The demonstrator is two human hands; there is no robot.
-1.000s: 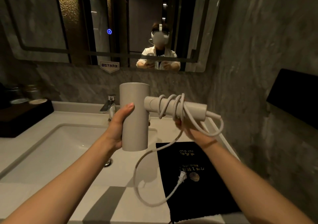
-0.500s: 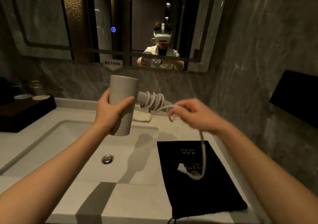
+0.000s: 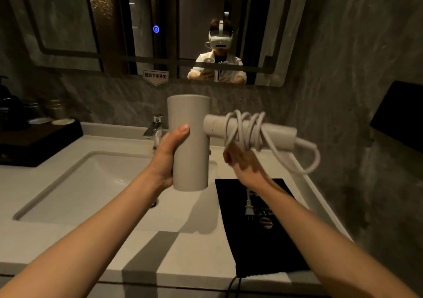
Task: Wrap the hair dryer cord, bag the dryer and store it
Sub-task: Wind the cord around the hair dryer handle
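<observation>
A beige hair dryer [image 3: 190,142] is held above the sink, barrel upright and handle pointing right. My left hand [image 3: 167,158] grips the barrel. Its grey cord [image 3: 246,130] is looped several times around the handle, and a loose bight swings out past the handle's end on the right. My right hand [image 3: 242,162] is under the handle, blurred, with the cord running through its fingers. The plug [image 3: 248,206] dangles below it, over a black drawstring bag [image 3: 265,233] that lies flat on the counter.
A white sink basin [image 3: 91,183] with a chrome tap [image 3: 154,128] lies to the left. A dark tray with jars [image 3: 39,137] stands at the far left. A mirror hangs behind, and a grey stone wall closes the right side with a black box [image 3: 400,114] on it.
The dryer swung from tilted away back to handle pointing right. My right hand passed from over the handle to under it, adding loops. The dangling cord got shorter and the plug rose.
</observation>
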